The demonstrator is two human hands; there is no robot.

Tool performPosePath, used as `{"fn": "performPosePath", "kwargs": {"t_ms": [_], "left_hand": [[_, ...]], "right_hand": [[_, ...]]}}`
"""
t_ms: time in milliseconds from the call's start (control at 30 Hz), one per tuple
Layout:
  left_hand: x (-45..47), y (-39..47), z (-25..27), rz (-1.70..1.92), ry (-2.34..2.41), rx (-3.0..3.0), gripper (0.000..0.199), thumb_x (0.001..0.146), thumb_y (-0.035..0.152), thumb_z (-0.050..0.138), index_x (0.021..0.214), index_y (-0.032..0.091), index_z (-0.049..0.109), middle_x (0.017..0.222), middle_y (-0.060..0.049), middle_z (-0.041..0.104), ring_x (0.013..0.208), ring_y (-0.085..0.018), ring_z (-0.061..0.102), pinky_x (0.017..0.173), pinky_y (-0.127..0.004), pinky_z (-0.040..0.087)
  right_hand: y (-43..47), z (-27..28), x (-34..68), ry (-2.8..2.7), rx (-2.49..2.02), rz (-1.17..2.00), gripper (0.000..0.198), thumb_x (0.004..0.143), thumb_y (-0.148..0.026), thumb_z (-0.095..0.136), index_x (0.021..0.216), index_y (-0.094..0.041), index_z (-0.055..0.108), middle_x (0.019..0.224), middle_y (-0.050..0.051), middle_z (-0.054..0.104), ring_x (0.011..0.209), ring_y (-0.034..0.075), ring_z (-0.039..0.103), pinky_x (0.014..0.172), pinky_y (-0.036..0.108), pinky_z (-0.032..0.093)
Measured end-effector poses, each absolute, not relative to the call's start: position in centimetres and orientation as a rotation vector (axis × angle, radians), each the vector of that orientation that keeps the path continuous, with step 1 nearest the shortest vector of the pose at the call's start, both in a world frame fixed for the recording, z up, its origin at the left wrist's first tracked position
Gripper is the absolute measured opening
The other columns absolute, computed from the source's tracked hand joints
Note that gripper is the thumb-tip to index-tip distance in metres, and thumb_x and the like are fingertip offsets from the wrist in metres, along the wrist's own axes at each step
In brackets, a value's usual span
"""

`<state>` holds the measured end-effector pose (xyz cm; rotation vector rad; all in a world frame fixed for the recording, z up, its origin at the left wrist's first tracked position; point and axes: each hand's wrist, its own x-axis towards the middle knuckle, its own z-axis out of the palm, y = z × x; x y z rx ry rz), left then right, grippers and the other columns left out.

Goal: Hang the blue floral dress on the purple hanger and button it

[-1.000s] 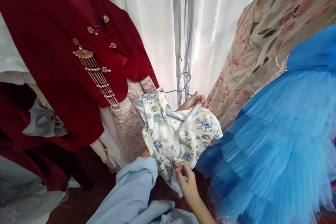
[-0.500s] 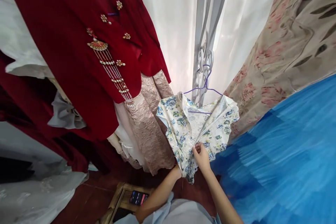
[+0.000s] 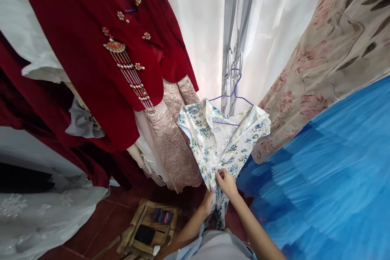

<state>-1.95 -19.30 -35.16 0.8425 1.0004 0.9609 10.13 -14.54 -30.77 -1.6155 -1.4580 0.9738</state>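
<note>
A white dress with blue and green flowers hangs on a thin purple hanger, its V-shaped neckline facing me. My right hand pinches the front of the dress just below the point of the neckline. Lower and to the left, my left hand holds the side edge of the cloth, with some fingers hidden behind it. The narrow lower part of the dress drops between my forearms.
To the left hangs a red jacket with beaded brooches above a pink brocade skirt. A blue tulle skirt and beige floral garment flank the right. White curtains hang behind; a wooden stool stands below.
My left hand has come out from behind the dress to its left edge. My right hand has shifted slightly down the front, and more of the lower cloth and the stool shows.
</note>
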Motion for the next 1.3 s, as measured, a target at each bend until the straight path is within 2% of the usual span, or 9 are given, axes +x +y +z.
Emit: {"fn": "performPosePath", "kwargs": {"t_ms": [133,233,433,600,733,867,1000,1133,1300], "left_hand": [[-0.4,-21.1,-35.0,1.179,1.226,0.977,0.057,0.072,0.058,0.075,0.113,0.018,0.071,0.126,-0.018,0.069,0.130,-0.036,0.058,0.118,-0.049,0.036],[0.5,-21.5,-34.5,1.218,1.354,1.010,0.048,0.078,0.049,0.071,0.107,0.012,0.073,0.117,-0.020,0.073,0.116,-0.035,0.067,0.106,-0.046,0.048],[1.0,-21.8,-34.4,1.246,1.469,1.042,0.037,0.078,0.040,0.072,0.101,0.011,0.075,0.110,-0.019,0.076,0.109,-0.035,0.071,0.096,-0.043,0.055],[0.4,-21.2,-36.1,1.198,1.538,1.111,0.034,0.079,0.039,0.071,0.098,0.011,0.074,0.104,-0.020,0.077,0.106,-0.036,0.071,0.096,-0.045,0.054],[-0.2,-19.5,-36.8,1.202,1.487,1.206,0.041,0.077,0.034,0.072,0.112,0.013,0.072,0.118,-0.019,0.073,0.118,-0.034,0.066,0.106,-0.043,0.048],[-0.2,-18.1,-36.9,1.091,1.443,1.197,0.046,0.071,0.024,0.076,0.115,0.012,0.070,0.125,-0.020,0.070,0.127,-0.034,0.061,0.113,-0.043,0.043],[-0.2,-17.6,-36.3,1.018,1.391,1.156,0.047,0.069,0.018,0.076,0.115,0.011,0.069,0.128,-0.020,0.068,0.127,-0.033,0.061,0.115,-0.041,0.042],[-0.5,-17.1,-35.6,0.972,1.249,1.208,0.047,0.070,0.016,0.075,0.117,0.012,0.066,0.131,-0.018,0.067,0.128,-0.030,0.060,0.116,-0.039,0.040],[-2.2,-16.1,-35.9,0.874,1.188,1.267,0.051,0.075,0.016,0.071,0.125,0.012,0.060,0.131,-0.018,0.067,0.123,-0.028,0.063,0.116,-0.040,0.041]], "right_hand": [[-14.7,-30.3,10.9,-1.431,-1.520,1.216,0.037,0.091,-0.051,0.047,0.068,-0.023,0.052,0.050,-0.001,0.059,0.048,0.018,0.057,0.055,0.028,0.041],[-14.5,-30.6,11.3,-1.413,-1.522,1.243,0.037,0.087,-0.050,0.055,0.062,-0.022,0.051,0.046,-0.002,0.056,0.046,0.017,0.055,0.053,0.026,0.038],[-14.1,-30.3,11.9,-1.257,-1.482,1.372,0.027,0.073,-0.036,0.067,0.056,-0.021,0.053,0.045,-0.002,0.055,0.046,0.013,0.050,0.050,0.024,0.034],[-14.9,-29.0,12.3,-0.995,-1.356,1.646,0.022,0.071,-0.035,0.062,0.056,-0.020,0.054,0.039,-0.008,0.038,0.032,0.007,0.025,0.036,0.021,0.018],[-14.8,-26.8,12.2,-0.759,-1.215,1.690,0.023,0.069,-0.033,0.067,0.059,-0.021,0.051,0.042,-0.012,0.028,0.032,0.003,0.014,0.031,0.019,0.012],[-11.1,-21.8,12.7,-0.613,-1.056,1.574,0.022,0.070,-0.034,0.072,0.065,-0.020,0.055,0.043,-0.011,0.032,0.033,0.003,0.018,0.030,0.017,0.014],[-4.9,-13.1,14.2,-0.597,-0.897,1.431,0.023,0.069,-0.033,0.078,0.075,-0.016,0.062,0.049,-0.009,0.043,0.037,0.003,0.031,0.031,0.014,0.021],[-1.0,-4.9,14.2,-0.678,-0.724,1.353,0.024,0.067,-0.026,0.083,0.074,-0.014,0.064,0.051,-0.007,0.049,0.037,0.002,0.033,0.029,0.014,0.022],[-0.5,-2.0,13.1,-0.654,-0.728,1.247,0.024,0.068,-0.029,0.083,0.072,-0.013,0.065,0.049,-0.008,0.049,0.036,0.001,0.032,0.029,0.013,0.021]]}}
